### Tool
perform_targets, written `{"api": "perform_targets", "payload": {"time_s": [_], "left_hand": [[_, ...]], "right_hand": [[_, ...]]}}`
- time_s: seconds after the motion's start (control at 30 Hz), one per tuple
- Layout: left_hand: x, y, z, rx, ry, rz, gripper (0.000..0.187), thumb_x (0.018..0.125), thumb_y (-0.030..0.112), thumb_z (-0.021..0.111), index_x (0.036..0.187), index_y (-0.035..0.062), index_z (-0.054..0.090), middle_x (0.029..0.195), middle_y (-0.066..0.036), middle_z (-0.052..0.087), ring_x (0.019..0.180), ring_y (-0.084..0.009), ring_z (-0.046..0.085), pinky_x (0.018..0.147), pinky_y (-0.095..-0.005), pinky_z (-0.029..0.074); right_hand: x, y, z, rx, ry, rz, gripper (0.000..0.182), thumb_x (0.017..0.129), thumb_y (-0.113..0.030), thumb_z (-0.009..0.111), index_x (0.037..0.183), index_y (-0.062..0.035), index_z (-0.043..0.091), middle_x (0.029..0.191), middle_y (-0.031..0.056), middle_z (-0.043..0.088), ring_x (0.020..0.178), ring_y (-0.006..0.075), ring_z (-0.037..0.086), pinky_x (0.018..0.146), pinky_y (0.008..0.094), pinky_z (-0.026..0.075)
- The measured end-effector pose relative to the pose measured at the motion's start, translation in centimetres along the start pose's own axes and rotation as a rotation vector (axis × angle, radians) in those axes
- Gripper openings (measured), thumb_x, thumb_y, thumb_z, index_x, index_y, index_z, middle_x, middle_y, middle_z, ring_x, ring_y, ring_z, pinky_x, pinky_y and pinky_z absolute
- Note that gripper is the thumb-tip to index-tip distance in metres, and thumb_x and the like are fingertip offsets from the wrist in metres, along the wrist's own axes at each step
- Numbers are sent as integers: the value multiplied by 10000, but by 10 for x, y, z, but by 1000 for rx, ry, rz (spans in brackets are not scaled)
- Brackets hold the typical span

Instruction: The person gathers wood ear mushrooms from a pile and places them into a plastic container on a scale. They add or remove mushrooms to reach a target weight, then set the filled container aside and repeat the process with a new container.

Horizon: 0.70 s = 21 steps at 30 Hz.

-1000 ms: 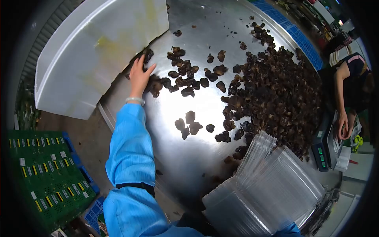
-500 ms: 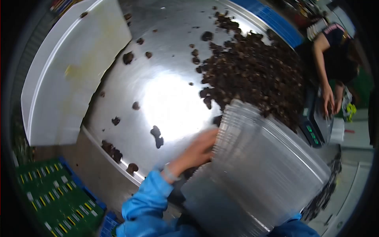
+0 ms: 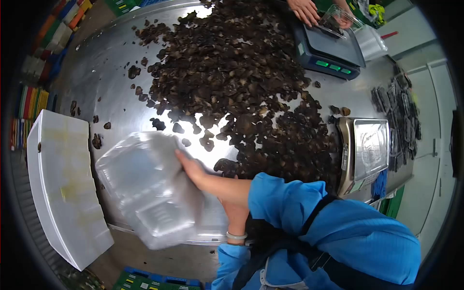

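Observation:
A tall stack of clear plastic containers point(image 3: 154, 193), blurred by motion, is tilted over the left front of the metal table. My right hand point(image 3: 191, 166) holds its right side, with the far fingers hidden against the plastic. My right forearm crosses above my left hand point(image 3: 235, 212), which has a bracelet at the wrist. That hand's fingers are mostly hidden under the forearm, close to the dark, mushroom-like pieces point(image 3: 217, 72) heaped on the table.
A white foam box point(image 3: 70, 188) stands at the left. At the right are a silver scale point(image 3: 344, 154) and a black scale point(image 3: 328, 46) with green digits. Across the table, a co-worker's hands point(image 3: 304, 10) hold a clear container. Stacked dark trays point(image 3: 398, 116) lie far right.
The container stack has moved from the front right to the left, with my right hand now visible on it. My left hand has come off the stack. The view has turned and shifted right.

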<state>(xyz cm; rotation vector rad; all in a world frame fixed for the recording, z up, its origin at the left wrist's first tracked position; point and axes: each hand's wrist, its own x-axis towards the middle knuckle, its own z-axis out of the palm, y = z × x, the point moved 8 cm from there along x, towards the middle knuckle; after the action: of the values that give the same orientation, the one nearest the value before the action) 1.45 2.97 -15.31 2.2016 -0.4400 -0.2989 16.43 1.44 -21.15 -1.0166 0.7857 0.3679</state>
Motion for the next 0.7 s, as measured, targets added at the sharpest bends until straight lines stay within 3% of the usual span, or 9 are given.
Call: {"api": "perform_targets", "payload": {"time_s": [0.07, 0.17, 0.2, 0.33, 0.4, 0.43, 0.53, 0.6, 0.7], "left_hand": [[3, 17, -7, 76, -29, 84, 489, 959, 266, 621, 1374, 14, 569, 1426, -229, 517, 1345, -422, 442, 1109, -552, 348], [-32, 39, -47, 204, 69, 377, 382, 1001, 259, 569, 1296, 17, 595, 1370, -212, 549, 1278, -404, 495, 1066, -563, 380], [-43, 46, -81, 348, 161, 413, 349, 1006, 241, 571, 1275, 20, 593, 1346, -202, 559, 1266, -386, 508, 1057, -562, 387], [-14, 94, -263, 536, 892, 349, 438, 980, 217, 654, 1357, 18, 551, 1386, -196, 550, 1316, -392, 478, 1110, -542, 352], [18, 42, -286, 608, 429, 111, 532, 912, 305, 727, 1318, 11, 550, 1419, -208, 501, 1329, -377, 441, 1149, -536, 286], [31, 28, -279, 748, 253, 166, 485, 842, 294, 779, 1214, 34, 609, 1276, -166, 590, 1252, -351, 495, 1104, -498, 334], [22, 14, -269, 791, 272, 159, 388, 822, 223, 795, 1118, 38, 625, 1128, -131, 625, 1101, -330, 551, 998, -463, 386], [5, 20, -253, 733, 294, 155, 325, 820, 162, 798, 1068, 42, 626, 1079, -121, 630, 1042, -325, 560, 947, -447, 407], [-18, 43, -229, 700, 380, 106, 329, 821, 139, 807, 1078, 33, 631, 1061, -119, 625, 1040, -314, 566, 933, -436, 414]], "right_hand": [[23, 16, 16, -114, 197, -106, 800, 940, -694, 499, 1038, 75, 695, 1042, 253, 695, 1049, 339, 674, 928, 423, 495], [4, -5, 26, -250, -30, 88, 654, 943, -602, 570, 994, 41, 681, 1109, 236, 696, 1105, 348, 657, 921, 456, 490], [9, -8, 22, -444, 63, -2, 475, 941, -484, 619, 1021, -16, 638, 1126, 211, 691, 1066, 333, 665, 894, 457, 505], [-49, -49, 5, -672, 86, -441, 341, 927, -317, 666, 1167, -83, 603, 1142, 115, 689, 1064, 315, 640, 907, 437, 497], [-82, -52, -3, -820, -12, -522, 341, 917, -296, 674, 1171, -79, 604, 1190, 128, 667, 1136, 318, 606, 946, 436, 482], [-97, -49, -10, -895, -68, -560, 342, 911, -286, 678, 1173, -78, 605, 1214, 135, 656, 1173, 319, 588, 966, 436, 475], [-119, -69, -56, -1125, -86, -984, 282, 841, -151, 655, 1109, -64, 648, 1271, 147, 614, 1223, 335, 535, 1024, 432, 441], [-125, -120, -113, -980, 204, -1040, 253, 758, -18, 619, 999, -46, 691, 1206, 135, 630, 1150, 339, 550, 1007, 424, 448], [-116, -166, -187, -1047, 379, -1068, 137, 824, -16, 624, 921, -73, 702, 976, 100, 638, 985, 327, 592, 886, 440, 497]]}}
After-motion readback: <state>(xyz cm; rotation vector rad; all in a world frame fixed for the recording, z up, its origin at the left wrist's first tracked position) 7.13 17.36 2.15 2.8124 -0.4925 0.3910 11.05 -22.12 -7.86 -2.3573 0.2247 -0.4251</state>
